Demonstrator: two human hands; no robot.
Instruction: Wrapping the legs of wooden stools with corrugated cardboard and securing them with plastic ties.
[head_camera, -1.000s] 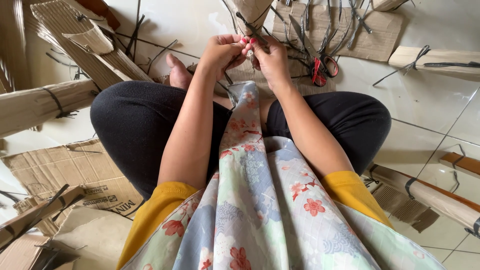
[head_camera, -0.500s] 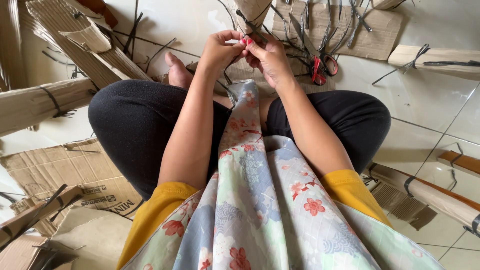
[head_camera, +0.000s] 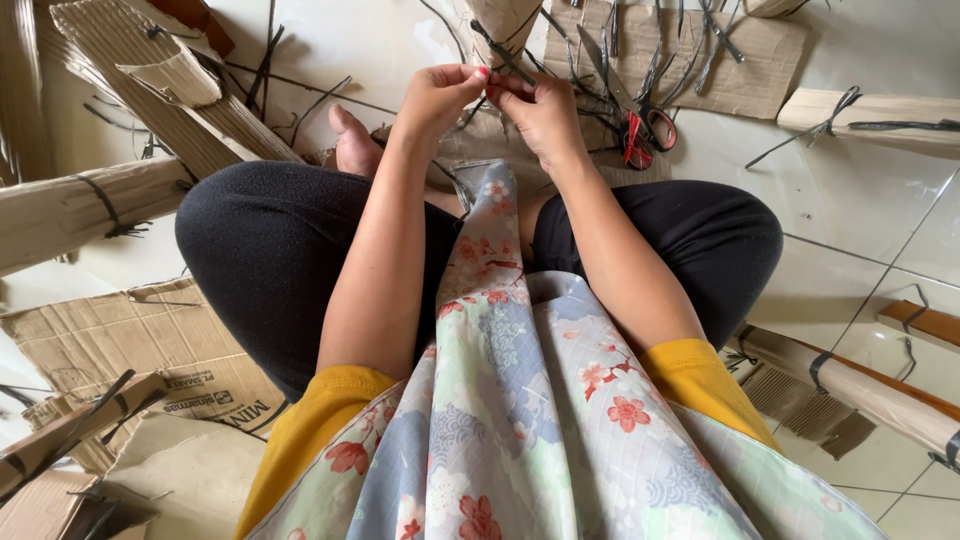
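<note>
I sit cross-legged on a tiled floor in black trousers and a flowered apron. My left hand (head_camera: 445, 95) and my right hand (head_camera: 540, 110) meet in front of my knees, fingertips pinched together on a thin dark strip (head_camera: 505, 58). That strip runs up against a rolled piece of brown cardboard (head_camera: 500, 22) standing just beyond my fingers. Both hands touch each other at the thumbs. What lies under my palms is hidden.
Red-handled scissors (head_camera: 640, 125) and several dark strips lie on a flat cardboard sheet (head_camera: 760, 75) at the upper right. Tied cardboard rolls lie at left (head_camera: 80, 205), upper right (head_camera: 880, 110) and lower right (head_camera: 870, 390). Flattened boxes (head_camera: 130, 340) cover the floor at lower left.
Both hands stay together on the dark strip; the fingers have shifted slightly and the hands have drifted a little to the right and down.
</note>
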